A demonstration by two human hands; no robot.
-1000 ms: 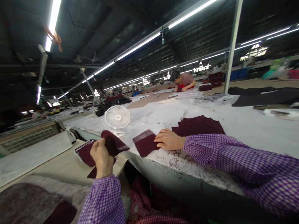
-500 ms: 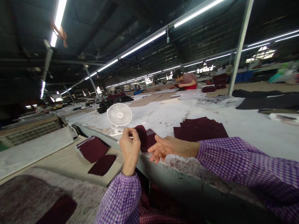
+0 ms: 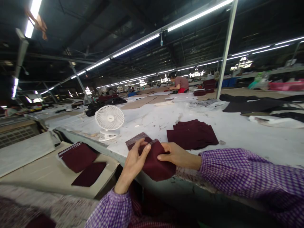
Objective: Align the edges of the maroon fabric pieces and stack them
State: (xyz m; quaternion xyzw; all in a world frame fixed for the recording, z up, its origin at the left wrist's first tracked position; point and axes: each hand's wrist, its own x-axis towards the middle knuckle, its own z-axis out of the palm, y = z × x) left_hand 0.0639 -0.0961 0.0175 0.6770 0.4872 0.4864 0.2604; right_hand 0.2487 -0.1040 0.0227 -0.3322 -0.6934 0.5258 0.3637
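A maroon fabric piece [image 3: 158, 164] hangs between my two hands over the front edge of the white-covered table [image 3: 147, 117]. My right hand [image 3: 174, 153] pinches its right side, thumb in front and fingers behind. At its upper left, my left hand [image 3: 135, 158] is closed on it with the thumb toward me; part of those fingers is hidden. Just behind my left hand lies another maroon piece with a greyish speckled strip [image 3: 137, 139]. A fanned stack of maroon fabric pieces [image 3: 192, 134] rests beyond my right hand.
A small white fan [image 3: 109, 118] stands on the table at the left. Lower left, a beige board [image 3: 47, 171] bears more maroon pieces [image 3: 79, 157]. Dark cloth [image 3: 251, 104] lies at the right, near a metal post [image 3: 226, 50]. A co-worker [image 3: 180, 84] bends over the table farther back.
My right hand, previously spread and apart from the cloth, now grips it. The maroon piece has come nearer and turned its broad face toward me. The whole view has swung slightly right.
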